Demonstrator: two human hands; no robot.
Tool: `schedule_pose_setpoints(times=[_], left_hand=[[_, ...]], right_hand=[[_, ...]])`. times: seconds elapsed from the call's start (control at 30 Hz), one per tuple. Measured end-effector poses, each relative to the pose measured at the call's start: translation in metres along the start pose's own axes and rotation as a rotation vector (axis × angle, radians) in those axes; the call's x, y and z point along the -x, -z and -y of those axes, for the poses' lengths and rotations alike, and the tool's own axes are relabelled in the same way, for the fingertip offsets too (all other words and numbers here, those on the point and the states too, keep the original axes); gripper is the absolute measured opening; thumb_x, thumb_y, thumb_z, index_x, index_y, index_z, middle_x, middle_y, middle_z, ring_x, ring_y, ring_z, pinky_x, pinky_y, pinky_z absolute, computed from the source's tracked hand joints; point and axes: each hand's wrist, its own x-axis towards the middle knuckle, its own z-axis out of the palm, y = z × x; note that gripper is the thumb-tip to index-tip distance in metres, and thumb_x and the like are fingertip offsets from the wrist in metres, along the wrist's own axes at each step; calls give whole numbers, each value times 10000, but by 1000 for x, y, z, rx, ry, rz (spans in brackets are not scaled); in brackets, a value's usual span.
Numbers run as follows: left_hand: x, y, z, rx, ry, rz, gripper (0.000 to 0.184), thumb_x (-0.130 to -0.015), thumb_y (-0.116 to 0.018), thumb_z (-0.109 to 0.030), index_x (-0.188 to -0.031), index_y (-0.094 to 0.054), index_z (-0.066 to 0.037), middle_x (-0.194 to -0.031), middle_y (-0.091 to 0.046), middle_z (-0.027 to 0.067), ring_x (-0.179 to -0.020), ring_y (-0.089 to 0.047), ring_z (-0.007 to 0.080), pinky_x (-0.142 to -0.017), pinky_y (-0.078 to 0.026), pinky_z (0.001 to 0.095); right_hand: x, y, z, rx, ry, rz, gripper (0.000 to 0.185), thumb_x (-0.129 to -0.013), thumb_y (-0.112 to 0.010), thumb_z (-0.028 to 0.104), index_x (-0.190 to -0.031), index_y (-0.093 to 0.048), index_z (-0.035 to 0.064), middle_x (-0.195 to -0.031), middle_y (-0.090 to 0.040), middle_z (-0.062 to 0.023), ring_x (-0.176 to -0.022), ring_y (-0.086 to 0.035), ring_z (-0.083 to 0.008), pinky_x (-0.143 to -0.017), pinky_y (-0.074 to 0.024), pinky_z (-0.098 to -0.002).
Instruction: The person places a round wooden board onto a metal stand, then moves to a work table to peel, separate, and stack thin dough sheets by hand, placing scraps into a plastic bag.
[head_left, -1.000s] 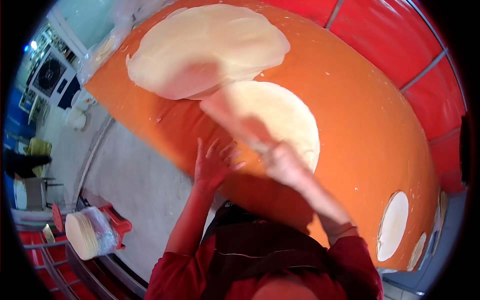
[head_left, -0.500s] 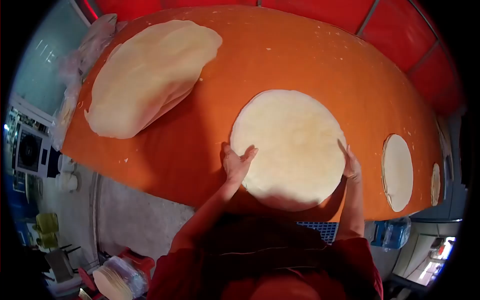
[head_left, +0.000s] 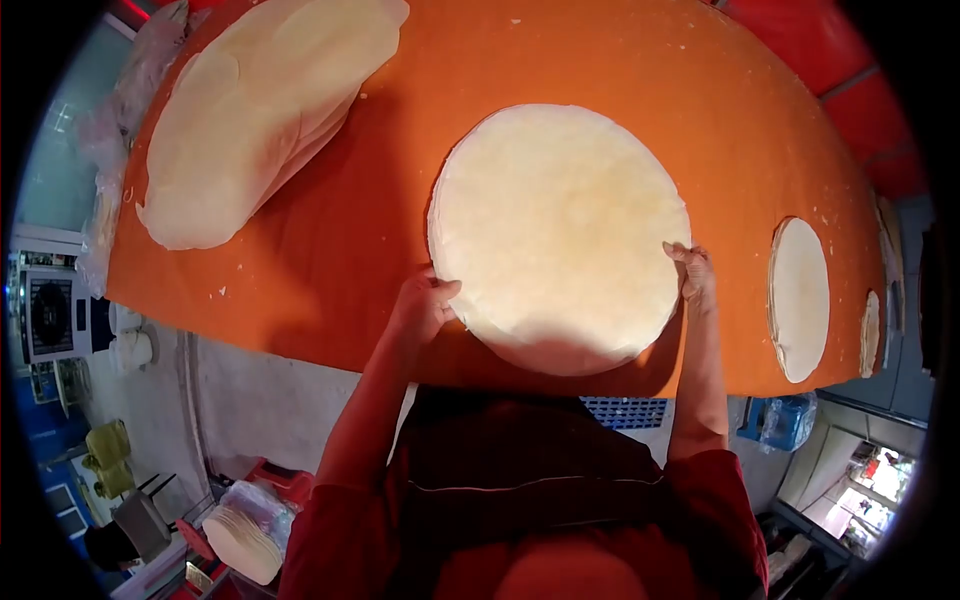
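Note:
A thick round stack of thin flatbread sheets (head_left: 560, 230) lies on the orange table (head_left: 400, 220) in front of me. My left hand (head_left: 428, 303) is closed at its lower left edge, the thumb along the rim and the other fingers partly hidden. At the right edge, my right hand (head_left: 692, 270) pinches the rim, with the thumb on top and the fingers at the side. How many sheets each hand has hold of, I cannot tell.
A looser, folded pile of larger flatbread sheets (head_left: 230, 130) lies at the back left. Smaller round stacks (head_left: 800, 300) stand to the right. Plastic bags (head_left: 105, 190) hang along the left table edge. A blue crate (head_left: 625, 411) is below the table's front edge.
My left hand has shifted from resting its thumb on top to the stack's lower left rim. My right thumb has come over the right edge. The view has tilted downward.

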Motion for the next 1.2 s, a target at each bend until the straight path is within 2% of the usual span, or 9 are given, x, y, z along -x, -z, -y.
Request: schedule_pose_setpoints(times=[0.2,0.3,0.43,0.6,0.73,0.83,0.93,1.1,1.2], left_hand=[[-33,45,-32,163,-246,13,295,-762,-542,-17,-1044,-461,17,-992,-534,114,-810,-554,185,-654,-481,262],[-35,60,-28,-13,-430,-26,262,-760,-510,12,-1020,-489,35,-963,-571,127,-852,-570,199,-769,-462,283],[-22,35,-32,1,-528,-210,255,-726,-533,79,-930,-429,-32,-846,-546,87,-815,-538,180,-727,-467,285],[-26,36,-31,-250,-549,-218,128,-746,-605,-22,-789,-485,-31,-789,-533,38,-738,-511,114,-647,-436,239],[-18,7,-41,-72,-327,-286,164,-774,-611,-122,-675,-525,-23,-702,-498,-9,-647,-475,81,-583,-394,210],[-21,16,-35,-337,-373,-201,150,-800,-561,-147,-826,-580,-1,-761,-557,19,-688,-501,89,-602,-403,217],[-28,31,-23,-519,-541,-228,114,-749,-582,-102,-709,-559,2,-647,-488,-23,-608,-454,65,-533,-364,213],[-4,18,-55,-258,-428,-283,46,-682,-515,-21,-690,-507,24,-637,-479,12,-581,-463,108,-510,-379,235],[-49,44,-45,-400,-495,-399,86,-680,-521,-50,-683,-471,20,-658,-487,29,-595,-464,122,-522,-393,239]], right_hand=[[74,-20,-27,-81,-130,38,229,-637,-638,-56,-858,-580,-45,-789,-605,-126,-823,-575,-221,-787,-463,-348],[51,-18,-15,-244,-324,70,344,-663,-647,1,-994,-558,-27,-982,-586,-143,-965,-539,-232,-876,-436,-379],[9,-31,18,-194,-160,115,371,-670,-658,29,-1018,-544,-23,-1073,-553,-139,-1050,-501,-230,-915,-418,-386],[-25,-22,4,12,-78,160,419,-751,-615,151,-1115,-500,-22,-1156,-512,-117,-1081,-474,-211,-916,-406,-362],[-15,-38,11,-104,-88,63,401,-634,-693,30,-1005,-548,-15,-1047,-566,-124,-1012,-526,-231,-894,-433,-346],[-15,-48,8,-55,-72,39,412,-613,-703,17,-995,-551,-22,-990,-588,-123,-933,-560,-236,-858,-446,-341],[1,-54,2,17,84,45,395,-586,-711,-1,-950,-565,-47,-918,-608,-129,-825,-588,-223,-816,-461,-321],[23,-57,33,105,-234,158,379,-633,-690,19,-968,-550,-91,-932,-613,-141,-873,-576,-207,-831,-444,-293],[-7,-63,22,147,-149,22,329,-670,-674,34,-952,-564,-96,-923,-617,-139,-918,-565,-207,-823,-445,-290]])
